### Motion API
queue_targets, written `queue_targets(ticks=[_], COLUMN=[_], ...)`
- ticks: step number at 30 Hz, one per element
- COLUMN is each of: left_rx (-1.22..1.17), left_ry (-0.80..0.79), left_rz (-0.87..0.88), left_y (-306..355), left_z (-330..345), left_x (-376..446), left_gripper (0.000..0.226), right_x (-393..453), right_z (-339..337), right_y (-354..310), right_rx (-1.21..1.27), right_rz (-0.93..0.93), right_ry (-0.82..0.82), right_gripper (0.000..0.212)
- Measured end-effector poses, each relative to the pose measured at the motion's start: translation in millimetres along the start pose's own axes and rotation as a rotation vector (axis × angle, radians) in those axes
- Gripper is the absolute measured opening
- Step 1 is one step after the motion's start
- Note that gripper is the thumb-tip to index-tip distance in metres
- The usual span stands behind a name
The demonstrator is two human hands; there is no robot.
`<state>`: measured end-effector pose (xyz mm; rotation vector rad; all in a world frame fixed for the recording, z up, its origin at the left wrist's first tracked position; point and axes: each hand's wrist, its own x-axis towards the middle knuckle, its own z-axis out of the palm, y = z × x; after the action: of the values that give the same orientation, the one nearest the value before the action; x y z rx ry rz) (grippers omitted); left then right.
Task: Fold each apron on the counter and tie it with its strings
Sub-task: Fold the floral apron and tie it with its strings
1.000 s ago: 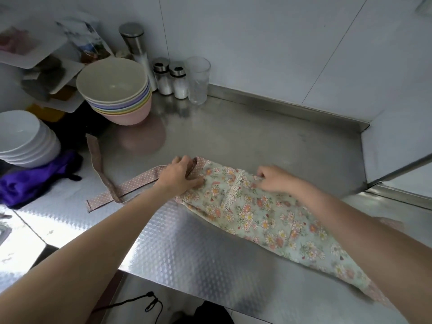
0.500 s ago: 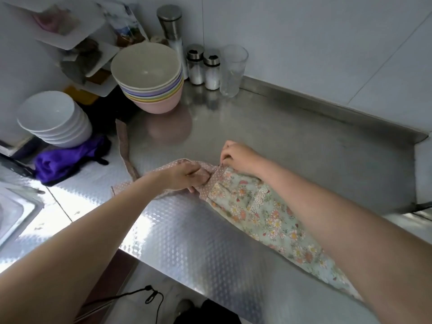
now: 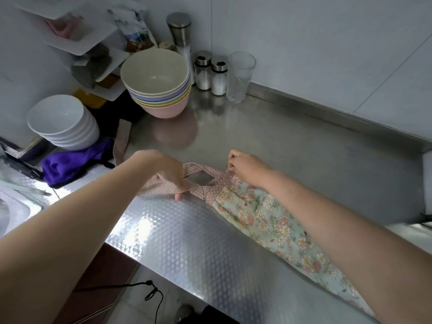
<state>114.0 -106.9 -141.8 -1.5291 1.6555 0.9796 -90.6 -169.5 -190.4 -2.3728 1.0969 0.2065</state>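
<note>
Head view shows our two bare arms reaching forward over the steel worktop [image 3: 187, 242]. Nearest to us, the folded apron [image 3: 268, 220], pale green with small flowers, lies as a long narrow band on the worktop, running from the lower right toward the middle. Our right arm passes above it. At its far end the pink dotted strings [image 3: 210, 170] lie flat and cross, so that a small patch of bare steel shows between them.

Our left hand [image 3: 167, 170] is above the strings, fingers curled down onto them; one fingertip touches the worktop just below the strings. It seems to pinch one string, but we cannot see the grip fully. Our right hand [image 3: 245, 168] pinches the dotted band at the top edge of the apron with curled fingers.

One more string end [image 3: 121, 141] runs away to the left, toward a purple cloth [image 3: 70, 163]. Behind it stands a stack of white bowls [image 3: 60, 120]. Farther back is a stack of coloured bowls [image 3: 159, 83], then two small shakers [image 3: 211, 74], a tall grinder [image 3: 181, 36] and a clear glass [image 3: 239, 76] near the wall.
</note>
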Motion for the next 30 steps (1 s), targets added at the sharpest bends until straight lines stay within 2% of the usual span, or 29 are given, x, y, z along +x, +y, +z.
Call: queue_targets(ticks=[2,4,6,9,11,12,15,16,17,18,20,22,24,27,28,30], left_rx=[0.106,0.064,0.022,0.257,0.383,0.412,0.522,0.5,0.476,0.407,0.279,0.164,0.098,0.216,0.24,0.276], left_ry=[0.161,0.352,0.345,0.36,0.469,0.577,1.04,1.083,1.079,1.004,0.741,0.608,0.607,0.549,0.498,0.45], left_rz=[0.009,0.104,0.175,0.195,0.221,0.258,0.453,0.492,0.504,0.515,0.386,0.301,0.263,0.199,0.192,0.21], left_y=[11,22,32,44,44,43,33,34,35,35,37,30,22,20,26,41], left_z=[-5,-4,3,15,19,21,38,45,54,60,58,49,38,28,26,25], left_x=[6,12,17,22,23,22,30,29,32,36,38,35,29,24,25,29], left_gripper=[0.047,0.053,0.052,0.028,0.018,0.017,0.014,0.009,0.006,0.006,0.011,0.024,0.048,0.096,0.099,0.078], right_x=[-3,-7,-9,-9,-8,-8,-10,-11,-12,-12,-11,-10,-11,-12,-13,-16], right_z=[-7,-14,-16,-11,-11,-12,-14,-13,-10,-7,-1,2,0,-3,-3,-3], right_y=[-2,-8,-14,-19,-17,-14,-9,-9,-9,-10,-13,-16,-18,-18,-19,-19], right_rx=[-0.012,0.024,-0.002,-0.005,0.062,0.093,0.174,0.195,0.203,0.198,0.179,0.147,0.115,0.123,0.133,0.131], right_rz=[-0.049,-0.072,-0.077,-0.095,-0.082,-0.071,-0.05,-0.049,-0.044,-0.04,-0.026,-0.023,-0.023,-0.015,-0.015,-0.004], right_ry=[-0.027,-0.081,-0.136,-0.168,-0.152,-0.137,-0.13,-0.137,-0.139,-0.136,-0.118,-0.11,-0.102,-0.109,-0.107,-0.114], right_gripper=[0.017,0.022,0.025,0.029,0.028,0.026,0.023,0.022,0.021,0.021,0.019,0.017,0.018,0.018,0.017,0.015])
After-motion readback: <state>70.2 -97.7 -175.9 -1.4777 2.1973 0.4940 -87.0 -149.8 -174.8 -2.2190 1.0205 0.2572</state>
